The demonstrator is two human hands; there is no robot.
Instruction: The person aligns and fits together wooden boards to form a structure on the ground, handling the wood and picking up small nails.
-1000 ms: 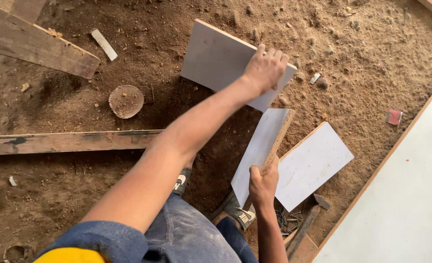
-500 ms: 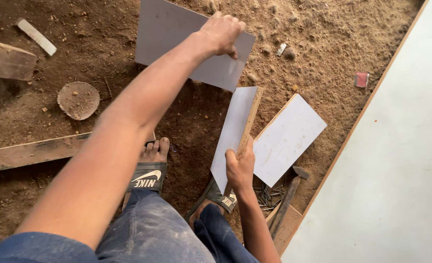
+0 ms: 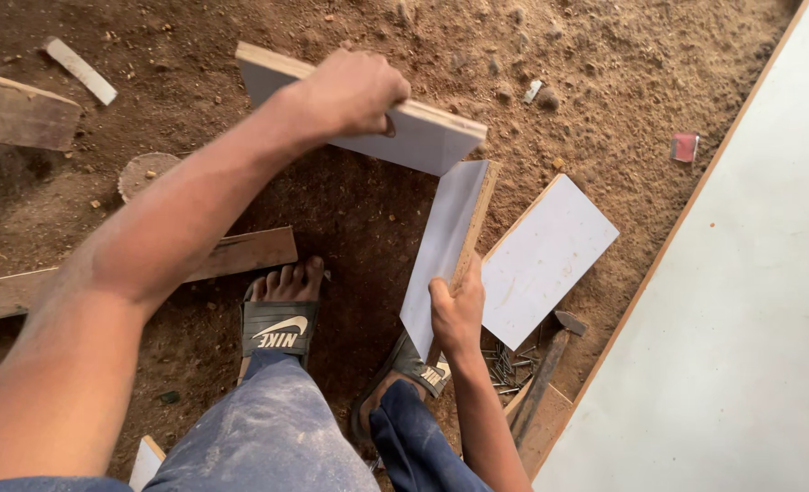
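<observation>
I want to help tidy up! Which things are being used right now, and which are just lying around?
In use:
left hand gripping a raised white board
right hand steadying an upright white board

Lying about:
flat white board
hammer
nails
wooden plank
round wood offcut
small red object
large white panel

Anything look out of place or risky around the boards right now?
Yes: loose steel nails lie scattered on the dirt beside the wooden-handled hammer, close to the sandalled right foot. The right hand holds an upright white laminated board; the left hand grips another.
</observation>
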